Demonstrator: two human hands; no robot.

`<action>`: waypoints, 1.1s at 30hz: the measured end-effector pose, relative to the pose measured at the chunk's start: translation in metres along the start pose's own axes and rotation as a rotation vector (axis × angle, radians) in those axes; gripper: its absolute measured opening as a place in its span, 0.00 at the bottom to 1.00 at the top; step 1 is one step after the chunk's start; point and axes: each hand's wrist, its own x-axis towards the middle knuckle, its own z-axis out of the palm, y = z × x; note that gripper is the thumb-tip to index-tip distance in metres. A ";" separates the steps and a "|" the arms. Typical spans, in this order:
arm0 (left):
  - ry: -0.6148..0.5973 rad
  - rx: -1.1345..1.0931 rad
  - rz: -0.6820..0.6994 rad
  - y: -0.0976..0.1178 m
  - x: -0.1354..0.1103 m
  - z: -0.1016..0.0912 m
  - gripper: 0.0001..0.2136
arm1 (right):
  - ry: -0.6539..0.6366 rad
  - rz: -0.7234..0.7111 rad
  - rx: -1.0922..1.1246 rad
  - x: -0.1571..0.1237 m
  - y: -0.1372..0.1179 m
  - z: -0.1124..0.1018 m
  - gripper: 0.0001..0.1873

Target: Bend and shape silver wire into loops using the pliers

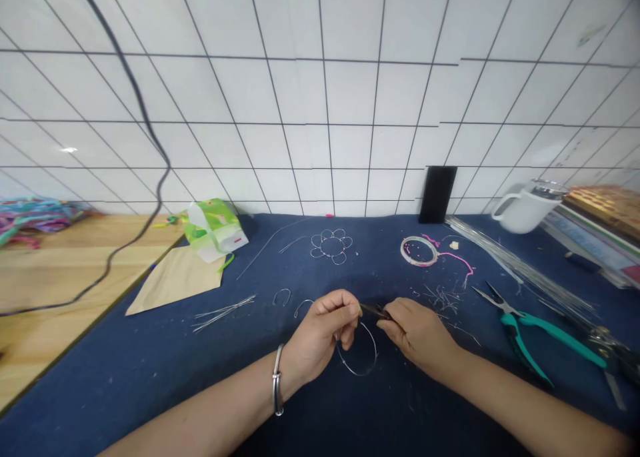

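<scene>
My left hand [323, 327] pinches a thin silver wire ring [375, 354] between thumb and fingers, and the ring hangs below the fingertips. My right hand [420, 337] is closed around small dark pliers [375, 309]. Their jaws point left and reach my left fingertips; whether they grip the wire cannot be made out. Just left of my left hand lie a bent wire piece [303, 305] and a U-shaped wire [282, 298]. Beyond my hands rests a flower-shaped wire frame [333, 246] with several petal loops.
Teal-handled long-nose pliers [555, 337] lie at right, near wire scraps [443, 300] and a long wire bundle [520, 263]. A wire coil [419, 251], white mug [527, 209] and black slab [437, 195] stand farther back. At left are straight wires [225, 312] and a green packet [215, 227].
</scene>
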 end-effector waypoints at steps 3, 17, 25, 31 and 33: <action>0.003 0.019 0.013 0.001 -0.001 -0.001 0.06 | 0.008 -0.014 0.008 -0.001 0.000 0.000 0.15; -0.018 0.047 -0.005 0.004 0.001 0.002 0.05 | 0.051 0.031 -0.037 -0.001 0.000 -0.002 0.15; -0.003 0.002 -0.004 0.004 0.001 0.004 0.05 | 0.064 0.053 -0.028 0.000 0.001 -0.001 0.15; 0.002 0.008 -0.012 0.001 0.001 0.004 0.05 | 0.079 0.014 -0.053 0.001 0.001 -0.001 0.15; 0.003 0.007 -0.020 0.000 0.001 0.004 0.05 | 0.083 0.003 -0.059 0.000 0.001 -0.001 0.15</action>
